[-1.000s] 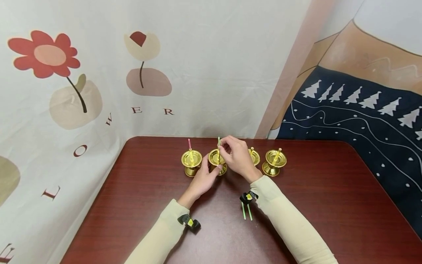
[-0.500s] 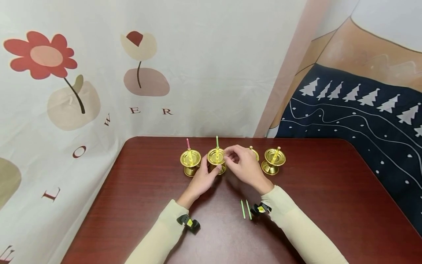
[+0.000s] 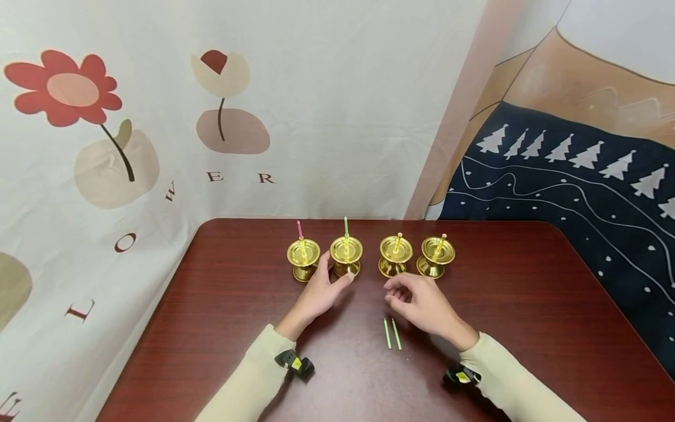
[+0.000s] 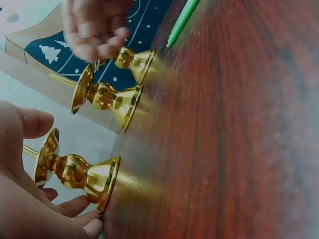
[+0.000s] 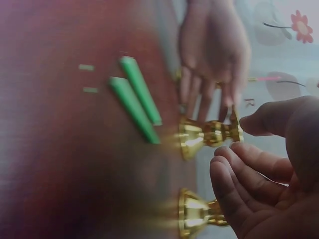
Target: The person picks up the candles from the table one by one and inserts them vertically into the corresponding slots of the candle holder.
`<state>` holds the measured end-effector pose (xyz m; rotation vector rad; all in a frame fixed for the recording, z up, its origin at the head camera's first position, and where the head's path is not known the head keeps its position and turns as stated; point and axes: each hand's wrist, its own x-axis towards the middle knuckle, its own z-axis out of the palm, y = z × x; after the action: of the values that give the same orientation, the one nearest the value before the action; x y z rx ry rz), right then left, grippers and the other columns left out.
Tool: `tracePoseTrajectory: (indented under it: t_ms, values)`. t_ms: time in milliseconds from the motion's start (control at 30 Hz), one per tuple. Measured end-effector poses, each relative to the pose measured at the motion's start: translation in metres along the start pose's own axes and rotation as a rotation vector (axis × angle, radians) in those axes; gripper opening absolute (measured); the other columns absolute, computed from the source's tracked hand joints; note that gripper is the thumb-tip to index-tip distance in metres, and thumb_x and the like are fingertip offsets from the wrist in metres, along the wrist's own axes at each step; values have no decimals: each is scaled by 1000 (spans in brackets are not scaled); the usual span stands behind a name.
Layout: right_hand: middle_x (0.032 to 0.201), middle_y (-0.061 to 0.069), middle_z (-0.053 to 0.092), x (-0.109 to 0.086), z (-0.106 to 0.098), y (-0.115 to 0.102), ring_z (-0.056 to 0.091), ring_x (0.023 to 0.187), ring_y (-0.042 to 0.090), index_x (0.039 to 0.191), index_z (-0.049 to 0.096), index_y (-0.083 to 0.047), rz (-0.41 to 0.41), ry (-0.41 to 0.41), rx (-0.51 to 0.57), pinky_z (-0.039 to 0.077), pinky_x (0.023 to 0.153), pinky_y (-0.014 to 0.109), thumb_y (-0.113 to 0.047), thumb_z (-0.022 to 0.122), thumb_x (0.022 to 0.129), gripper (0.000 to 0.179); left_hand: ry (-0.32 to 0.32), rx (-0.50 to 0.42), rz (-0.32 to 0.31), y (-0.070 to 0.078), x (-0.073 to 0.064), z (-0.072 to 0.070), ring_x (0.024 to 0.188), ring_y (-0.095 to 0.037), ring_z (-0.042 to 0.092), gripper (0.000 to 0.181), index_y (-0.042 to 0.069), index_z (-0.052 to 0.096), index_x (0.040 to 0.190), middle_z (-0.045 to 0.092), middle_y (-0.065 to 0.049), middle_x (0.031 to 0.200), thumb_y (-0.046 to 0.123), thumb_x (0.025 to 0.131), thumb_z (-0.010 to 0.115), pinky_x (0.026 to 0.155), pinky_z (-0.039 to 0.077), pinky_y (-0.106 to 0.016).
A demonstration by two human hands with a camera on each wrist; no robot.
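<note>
My left hand spreads around the second brass candle holder from the left, its fingers along the far side and its thumb held apart from the dish in the left wrist view. A thin green candle stands upright in that holder. My right hand is over the table in front of the two right-hand holders, fingers loosely bent with nothing between them. Close to its left, two green candles lie side by side on the table.
At the far left a candle holder carries a pink candle. Two more holders, one nearer and one at the right end, have no candle. The dark red table meets a printed cloth behind.
My right hand has let go of the green candle standing in the second holder and moved back toward the two lying candles. My left hand stays around the holder, its thumb slightly lower.
</note>
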<state>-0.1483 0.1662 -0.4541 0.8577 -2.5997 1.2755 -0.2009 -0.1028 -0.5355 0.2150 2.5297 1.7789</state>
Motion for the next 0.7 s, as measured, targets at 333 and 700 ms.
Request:
tracePoseTrajectory:
  t_ms: [333,700]
  values:
    - [75,-11,60,-29,12,2,55,66,0,85,72,-15,-35,-69,-100,50,60,22,-14,96,81,25,-58,78,-3,44,-38,-7,148,-47,49,87,-6,39,162,53,-29,158,46,102,75,123,36,-62]
    - [74,-13,57,-37,17,-2,52,66,-3,83,69,-18,-38,-145,-173,46,59,20,-22,101,75,33,-253,150,175,54,-32,16,137,-35,62,73,3,51,159,66,-12,148,52,107,68,113,50,-51]
